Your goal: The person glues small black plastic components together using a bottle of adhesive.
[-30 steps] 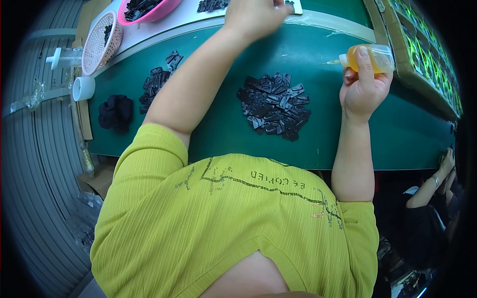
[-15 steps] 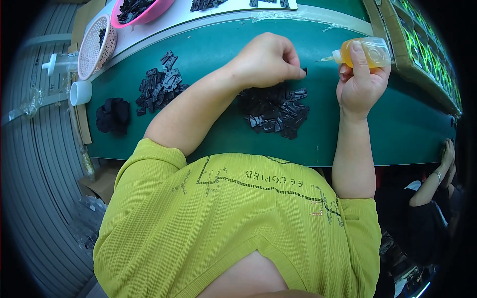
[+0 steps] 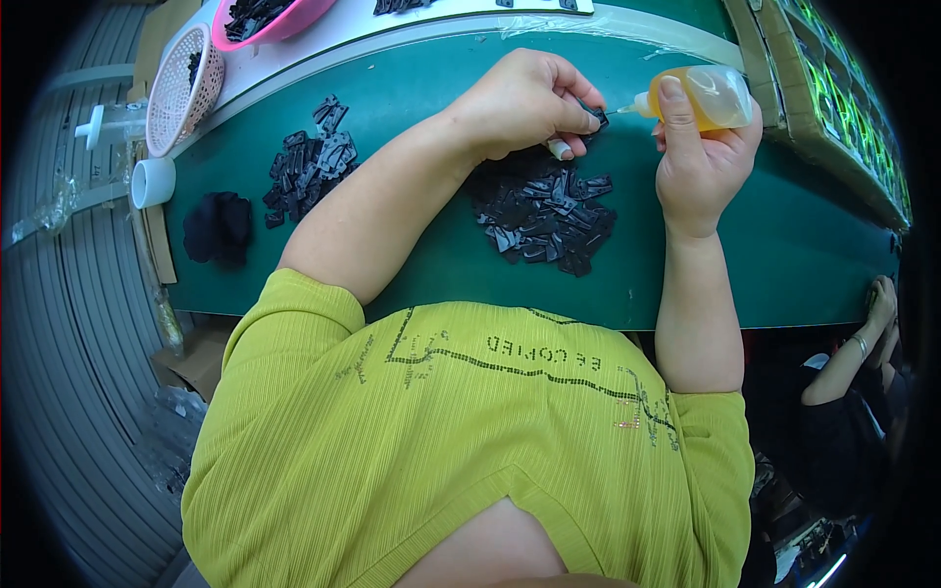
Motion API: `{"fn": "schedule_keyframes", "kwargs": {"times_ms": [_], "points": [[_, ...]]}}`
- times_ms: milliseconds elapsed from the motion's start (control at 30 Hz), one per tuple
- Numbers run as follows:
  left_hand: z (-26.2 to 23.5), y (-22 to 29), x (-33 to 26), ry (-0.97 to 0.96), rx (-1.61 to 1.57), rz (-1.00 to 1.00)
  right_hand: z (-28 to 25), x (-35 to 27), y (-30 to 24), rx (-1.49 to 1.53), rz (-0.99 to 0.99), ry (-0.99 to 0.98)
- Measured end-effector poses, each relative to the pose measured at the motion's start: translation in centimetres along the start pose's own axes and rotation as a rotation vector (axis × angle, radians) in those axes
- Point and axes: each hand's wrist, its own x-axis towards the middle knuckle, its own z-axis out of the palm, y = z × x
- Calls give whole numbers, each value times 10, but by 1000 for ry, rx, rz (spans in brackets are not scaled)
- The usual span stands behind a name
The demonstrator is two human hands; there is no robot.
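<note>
Between the fingertips of my left hand [image 3: 534, 103] I pinch a small black plastic piece [image 3: 599, 119]. One left fingertip has a white covering. My right hand [image 3: 701, 167] is wrapped round a soft squeeze bottle [image 3: 714, 96] with amber liquid inside. The bottle lies tilted sideways, and its thin needle tip reaches the black piece or stops just short of it; I cannot tell which. Below my left hand a pile of flat black plastic pieces [image 3: 549, 220] lies on the green tabletop [image 3: 412, 279].
Left of my left forearm is another heap of black parts [image 3: 309, 167], beside a crumpled black cloth [image 3: 218, 227]. A white ring [image 3: 153, 183], a pink basket [image 3: 184, 93] and a pink bowl [image 3: 274, 24] stand far left. A cardboard box [image 3: 823, 108] borders the right; another person's hand [image 3: 882, 299] shows there.
My right hand has brought the bottle slightly left, so its needle is now at the black piece. My left hand has risen a little and turned, showing the piece and the white-covered fingertip.
</note>
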Motion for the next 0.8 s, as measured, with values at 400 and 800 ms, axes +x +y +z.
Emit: {"fn": "schedule_keyframes", "kwargs": {"times_ms": [400,800], "points": [[-1,-2,2,-26,-5,1,1,0,2,6,12,-10],[-4,-1,2,4,-46,-38,-5,2,-2,159,154,-2]]}}
